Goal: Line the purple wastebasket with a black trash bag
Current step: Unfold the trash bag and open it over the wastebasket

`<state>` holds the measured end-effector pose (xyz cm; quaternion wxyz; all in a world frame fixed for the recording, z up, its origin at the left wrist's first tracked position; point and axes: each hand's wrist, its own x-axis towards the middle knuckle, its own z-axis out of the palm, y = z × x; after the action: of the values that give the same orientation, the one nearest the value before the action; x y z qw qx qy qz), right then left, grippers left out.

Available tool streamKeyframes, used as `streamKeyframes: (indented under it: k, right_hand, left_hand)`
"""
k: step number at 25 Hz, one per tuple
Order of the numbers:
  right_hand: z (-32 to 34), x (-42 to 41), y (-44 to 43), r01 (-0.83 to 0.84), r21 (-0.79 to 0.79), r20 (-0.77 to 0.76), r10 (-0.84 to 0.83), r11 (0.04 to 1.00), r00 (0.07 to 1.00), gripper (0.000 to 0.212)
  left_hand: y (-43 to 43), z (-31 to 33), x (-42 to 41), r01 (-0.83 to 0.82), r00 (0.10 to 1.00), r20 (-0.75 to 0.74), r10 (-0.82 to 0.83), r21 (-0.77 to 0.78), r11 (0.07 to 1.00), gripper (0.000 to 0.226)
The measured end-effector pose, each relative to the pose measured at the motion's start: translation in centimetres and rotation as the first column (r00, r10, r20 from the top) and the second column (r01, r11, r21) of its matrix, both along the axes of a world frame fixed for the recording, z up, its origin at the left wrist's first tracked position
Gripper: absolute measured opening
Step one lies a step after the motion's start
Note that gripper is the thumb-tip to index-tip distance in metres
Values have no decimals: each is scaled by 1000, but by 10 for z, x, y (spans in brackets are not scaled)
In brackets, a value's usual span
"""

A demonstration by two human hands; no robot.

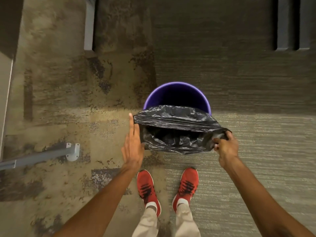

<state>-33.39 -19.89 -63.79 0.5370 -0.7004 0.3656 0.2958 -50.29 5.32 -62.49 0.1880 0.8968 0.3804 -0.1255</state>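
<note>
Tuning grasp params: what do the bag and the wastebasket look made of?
Black trash bag: thin plastic film, glossy; it creases finely and catches highlights where the right hand bunches it.
Purple wastebasket: probably rigid moulded plastic, smooth, slightly shiny; its even round rim holds its shape. Metal cannot be ruled out.

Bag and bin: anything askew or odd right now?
Nothing damaged or spilled. The bag is held open over the near side of the bin, whose far rim is uncovered. The right hand pinches one corner; the left hand lies flat against the other.
</note>
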Motion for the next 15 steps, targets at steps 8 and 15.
streamKeyframes:
  k: [8, 15]
  right_hand:
    - [30, 5, 40, 288, 51, 142, -292, 956, 946, 64]
    - [53, 17, 66, 168, -157, 484, -72, 973, 872, 63]
  left_hand:
    - [-11, 21, 56, -569, 539, 287, 792, -569, 594, 30]
    - [3, 43, 91, -609, 463, 515, 721, -406, 681, 43]
